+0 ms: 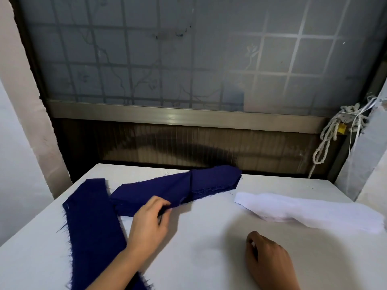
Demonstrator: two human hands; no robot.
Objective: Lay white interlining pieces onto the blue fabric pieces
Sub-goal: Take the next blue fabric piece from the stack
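Knuckles of the right hand [270, 260] sit nearest me, low on the white table [209, 258], fingers loosely curled and holding nothing I can see. To its left a long blue strip [92, 227] runs away from the near edge, its sides frayed. Beyond, the left hand [149, 218] pinches the near edge of a rumpled blue fabric pile [188, 185], which lies just beside the strip's far end. White interlining [303, 212] lies flat on the right, apart from the blue pieces and from both hands. Behind the table stands a frosted window [146, 59]; a rope [326, 139] hangs at its right.
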